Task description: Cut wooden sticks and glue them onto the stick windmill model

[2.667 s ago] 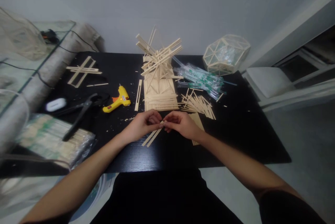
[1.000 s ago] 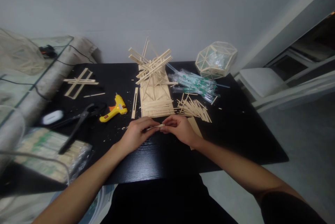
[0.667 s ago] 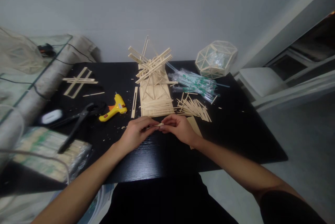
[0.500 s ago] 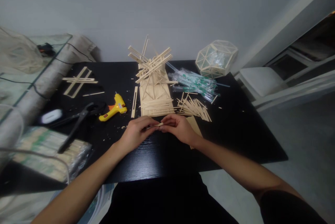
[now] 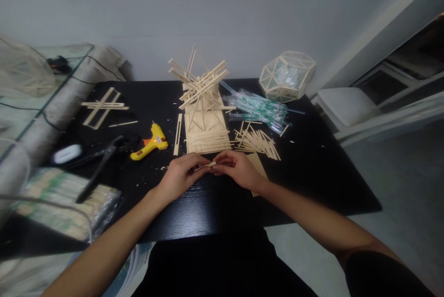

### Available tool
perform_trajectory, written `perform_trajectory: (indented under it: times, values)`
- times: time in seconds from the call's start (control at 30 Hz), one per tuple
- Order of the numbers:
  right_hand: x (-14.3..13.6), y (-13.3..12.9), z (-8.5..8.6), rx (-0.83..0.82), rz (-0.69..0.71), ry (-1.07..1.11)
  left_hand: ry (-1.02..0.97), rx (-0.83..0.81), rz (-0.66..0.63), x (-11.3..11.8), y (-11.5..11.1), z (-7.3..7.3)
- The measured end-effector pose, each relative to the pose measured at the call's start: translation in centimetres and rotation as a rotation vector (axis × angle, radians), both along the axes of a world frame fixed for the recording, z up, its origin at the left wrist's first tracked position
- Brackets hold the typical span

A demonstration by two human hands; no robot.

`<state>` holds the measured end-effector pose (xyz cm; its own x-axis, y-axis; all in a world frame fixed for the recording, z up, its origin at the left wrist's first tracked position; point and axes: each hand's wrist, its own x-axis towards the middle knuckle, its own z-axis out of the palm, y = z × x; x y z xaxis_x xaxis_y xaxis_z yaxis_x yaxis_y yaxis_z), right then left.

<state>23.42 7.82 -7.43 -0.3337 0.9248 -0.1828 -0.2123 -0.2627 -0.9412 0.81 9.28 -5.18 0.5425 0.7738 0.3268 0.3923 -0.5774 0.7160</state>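
Observation:
Between my two hands is a small pale wooden piece [image 5: 212, 164], low over the black table's front part. My left hand [image 5: 182, 173] pinches its left end between thumb and fingers. The fingers of my right hand [image 5: 236, 167] close on its right end. Just beyond my hands lies a slatted wooden base [image 5: 207, 121], with a tangle of joined sticks [image 5: 199, 85] standing at its back. A small slatted panel [image 5: 257, 167] is partly under my right wrist. Loose short sticks [image 5: 258, 142] lie right of the base.
A yellow glue gun [image 5: 151, 142], black-handled pliers [image 5: 109, 153] and a stick cross [image 5: 105, 107] are at left. Plastic-wrapped sticks [image 5: 72, 200] lie front left. Clear wrappers [image 5: 256, 107] and a faceted stick frame [image 5: 287, 76] are at back right.

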Motion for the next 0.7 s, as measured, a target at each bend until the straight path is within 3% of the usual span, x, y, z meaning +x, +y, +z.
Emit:
perform_trajectory:
  times: [0.7]
  values:
    - [-0.17, -0.15, 0.34, 0.010, -0.026, 0.014, -0.015, 0.054, -0.022, 0.09, -0.04, 0.33]
